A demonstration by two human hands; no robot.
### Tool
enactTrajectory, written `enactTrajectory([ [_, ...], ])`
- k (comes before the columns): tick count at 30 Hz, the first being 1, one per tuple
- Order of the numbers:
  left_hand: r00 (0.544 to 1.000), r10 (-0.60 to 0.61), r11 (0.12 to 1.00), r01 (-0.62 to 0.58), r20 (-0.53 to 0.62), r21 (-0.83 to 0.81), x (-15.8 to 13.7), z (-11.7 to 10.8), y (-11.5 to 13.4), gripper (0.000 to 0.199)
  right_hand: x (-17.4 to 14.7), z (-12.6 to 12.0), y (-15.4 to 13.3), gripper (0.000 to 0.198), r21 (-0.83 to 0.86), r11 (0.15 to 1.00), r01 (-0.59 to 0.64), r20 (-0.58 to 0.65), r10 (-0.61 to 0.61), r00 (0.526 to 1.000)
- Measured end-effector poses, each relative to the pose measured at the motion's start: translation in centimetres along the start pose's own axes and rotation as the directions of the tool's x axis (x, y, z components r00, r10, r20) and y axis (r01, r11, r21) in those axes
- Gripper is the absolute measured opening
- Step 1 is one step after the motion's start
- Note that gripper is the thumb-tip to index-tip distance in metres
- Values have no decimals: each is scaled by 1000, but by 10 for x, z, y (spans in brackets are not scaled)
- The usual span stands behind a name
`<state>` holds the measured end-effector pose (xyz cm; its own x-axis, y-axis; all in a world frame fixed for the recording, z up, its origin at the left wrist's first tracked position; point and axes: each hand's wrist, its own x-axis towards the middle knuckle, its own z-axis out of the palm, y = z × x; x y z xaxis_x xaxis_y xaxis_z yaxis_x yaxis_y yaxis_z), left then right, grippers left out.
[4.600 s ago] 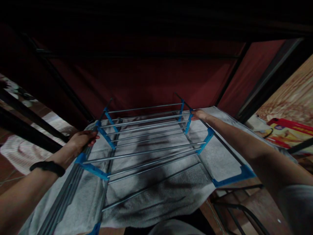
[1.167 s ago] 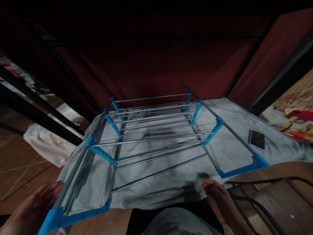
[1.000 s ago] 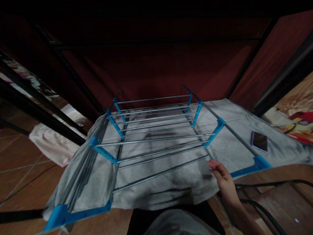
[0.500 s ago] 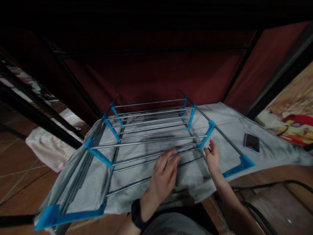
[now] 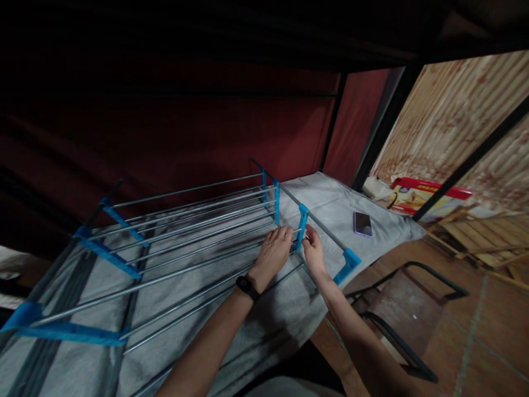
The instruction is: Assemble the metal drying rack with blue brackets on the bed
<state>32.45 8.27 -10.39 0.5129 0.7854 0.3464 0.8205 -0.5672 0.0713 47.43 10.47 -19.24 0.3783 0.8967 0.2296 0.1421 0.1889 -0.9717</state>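
A drying rack [image 5: 206,220] of grey metal rods and blue plastic brackets lies on a grey cloth. With its fingers bent over the end of a metal rod [image 5: 223,258], my left hand [image 5: 273,252] sits just left of a blue bracket [image 5: 302,226]. My right hand [image 5: 314,252] is at the other side of that bracket, its thumb and fingers curled against it. The rod's tip shows between the left fingers and the bracket. Right of the hands, a blue corner piece [image 5: 349,264] ends the long side tube.
A phone [image 5: 362,224] lies on the grey cloth [image 5: 330,193], right of the rack. A black-framed chair [image 5: 409,314] stands on the tiled floor. Further back are a red and yellow box [image 5: 425,196], wooden slats [image 5: 487,237] and dark metal posts [image 5: 388,121].
My view has swung to the right. The left hand moved right from above the middle rods to the rod's end by the bracket. My right hand closed in on the bracket's outer side.
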Motion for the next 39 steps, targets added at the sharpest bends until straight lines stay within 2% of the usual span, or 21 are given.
enactTrajectory([
  [4, 997, 7, 1000, -6, 79, -9, 20, 9, -3, 44, 9, 4, -5, 59, 13, 999, 44, 1, -44, 999],
  [9, 985, -5, 1000, 10, 171, -27, 35, 6, -8, 49, 17, 4, -9, 57, 24, 998, 59, 5, -59, 998],
  [15, 987, -2, 1000, 3, 158, -4, 41, -5, -9, 52, 30, -1, -9, 46, -31, 989, 142, 57, -140, 988],
  [21, 985, -26, 999, 31, 173, -26, 41, -15, -4, 48, 32, -1, -7, 49, -16, 989, 144, 131, -140, 981],
  [25, 980, -10, 999, 17, 199, -29, 37, -11, -1, 43, 32, -4, 3, 46, 0, 993, 118, 151, -116, 982],
  [31, 986, -15, 1000, 16, 168, -6, 39, -5, -3, 34, 44, -9, 19, 40, -73, 989, 126, 190, -110, 976],
  [36, 988, 8, 1000, -6, 156, -13, 41, -21, 1, 37, 41, -8, 5, 47, -30, 990, 137, 128, -133, 983],
  [39, 985, -17, 1000, 20, 174, -16, 42, -32, 1, 41, 37, -4, -8, 44, -35, 982, 187, 100, -183, 978],
])
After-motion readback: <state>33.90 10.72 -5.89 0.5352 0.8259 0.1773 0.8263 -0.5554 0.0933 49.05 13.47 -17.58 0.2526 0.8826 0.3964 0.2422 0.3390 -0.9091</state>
